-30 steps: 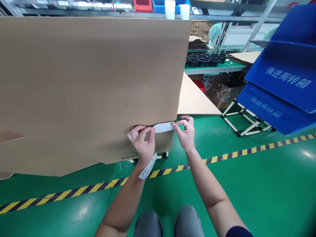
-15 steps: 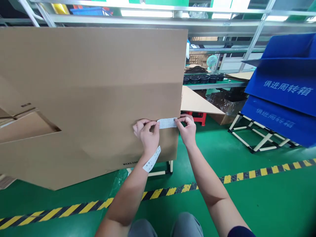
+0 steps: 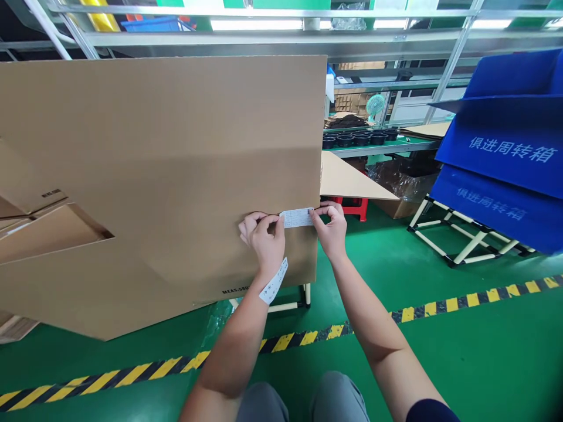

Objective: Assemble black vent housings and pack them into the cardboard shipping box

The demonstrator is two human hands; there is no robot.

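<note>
White label (image 3: 296, 218): a narrow strip, in front of the lower right part of the carton (image 3: 197, 135), near its right edge; stuck down or only held there, cannot tell.
Long axis of white label: close to horizontal, right end slightly higher than left, roughly in line with the carton's top edge.
Facing of white label: printed side toward the camera, print too fine to read.
Left hand (image 3: 267, 237): narrow grip, thumb and fingertip pinched on the left end of the white label.
Right hand (image 3: 331, 230): narrow grip, pinched on the right end, at the carton's right edge.
Second label (image 3: 273, 281): laid on the left forearm (image 3: 240, 340) at the wrist, long axis slanting up to the right.
Carton: broad face toward the camera, black print by the lower edge, partly hidden behind the left forearm.
Right of carton: cardboard flap (image 3: 354, 179), tapering rightward; behind it, table (image 3: 382, 150) with black round parts (image 3: 361, 139).
Far right: blue boxes (image 3: 505, 138) above a pale pipe frame (image 3: 468, 249).
Floor (image 3: 475, 363): green, crossed by yellow-and-black tape (image 3: 285, 341).
</note>
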